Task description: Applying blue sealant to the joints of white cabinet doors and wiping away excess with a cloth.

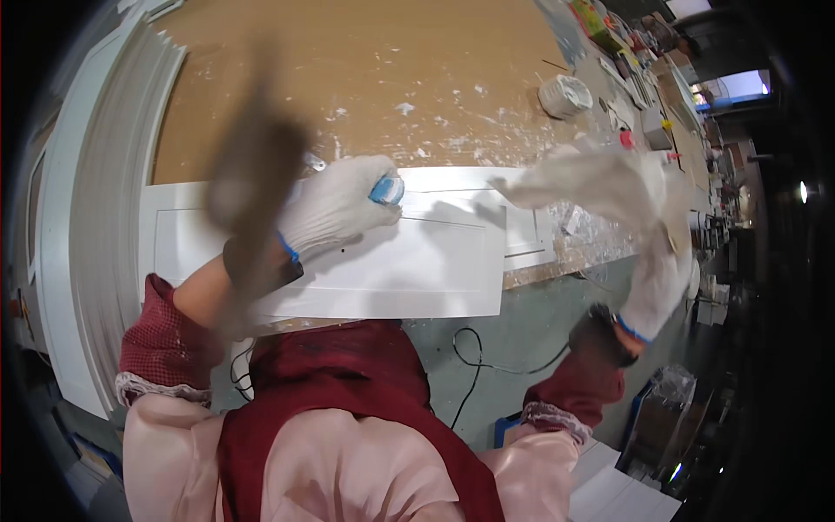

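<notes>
A white framed panel (417, 261) lies flat on the brown workbench (365, 78) in front of me. My left hand (335, 209), in a white knit glove, is closed around a small blue object (388, 190) and rests on the panel's upper part. My right hand (648, 252), also gloved, is raised above the panel's right end and grips a white cloth (583, 183) that spreads out to the left. A blurred dark strand hangs close to the camera over my left forearm.
White moulded frames (104, 200) are stacked along the bench's left side. A white roll (565, 96) and small tools and containers (635, 78) sit at the far right of the bench. A black cable (487, 357) lies on the green floor.
</notes>
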